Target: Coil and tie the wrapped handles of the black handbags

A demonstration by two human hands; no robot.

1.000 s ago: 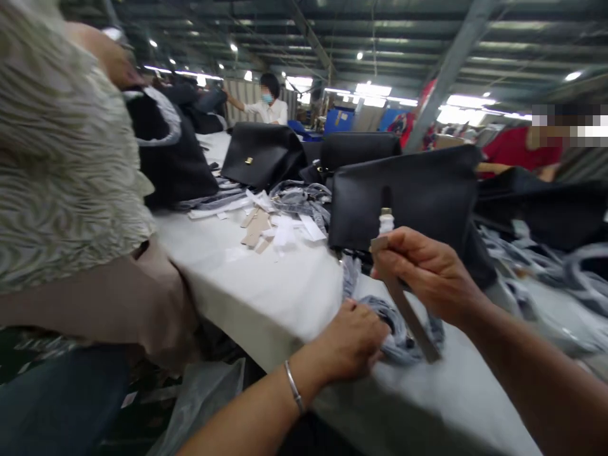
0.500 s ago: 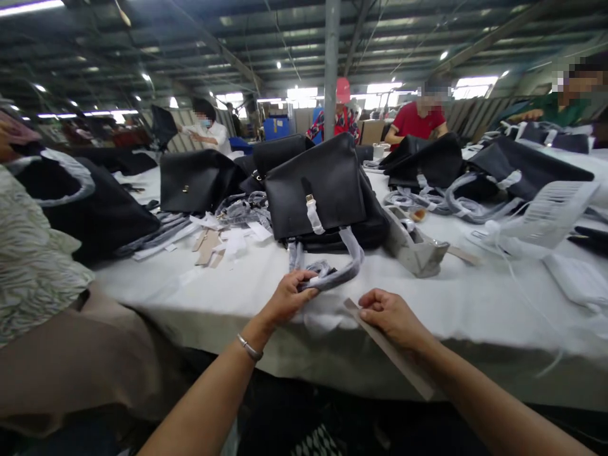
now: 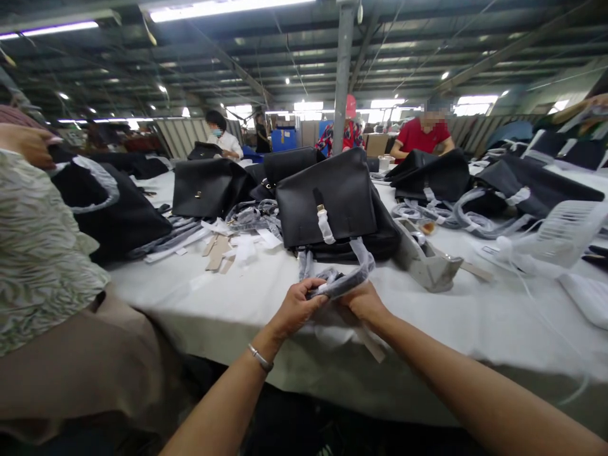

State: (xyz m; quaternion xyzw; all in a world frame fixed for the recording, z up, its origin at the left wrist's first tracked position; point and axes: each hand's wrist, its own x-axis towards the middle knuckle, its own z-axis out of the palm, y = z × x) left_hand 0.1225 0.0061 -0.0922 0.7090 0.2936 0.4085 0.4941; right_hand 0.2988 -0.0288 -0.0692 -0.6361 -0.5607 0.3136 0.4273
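Note:
A black handbag [image 3: 327, 202] lies on the white-covered table in front of me, its gold clasp covered with white wrapping. Its handle [image 3: 360, 271], sheathed in clear plastic, loops toward me. My left hand [image 3: 299, 307], with a silver bangle at the wrist, is closed on that handle, thumb on top. Just right of it, my right hand [image 3: 365, 303] reaches beneath the loop, and its fingertips are hidden behind the handle. From under this hand a strip of brown paper [image 3: 373, 345] hangs down past the table edge.
Paper scraps [image 3: 221, 250] lie left of the bag. A grey open box [image 3: 430, 263] stands at its right, near a white plastic basket [image 3: 570, 231]. More black bags [image 3: 206, 187] crowd the table. A person in a patterned top [image 3: 42, 253] is close on my left; others work across the table.
My right hand has moved left with the paper strip, from open table to under the handle loop. My left hand keeps its hold. The view has shifted slightly.

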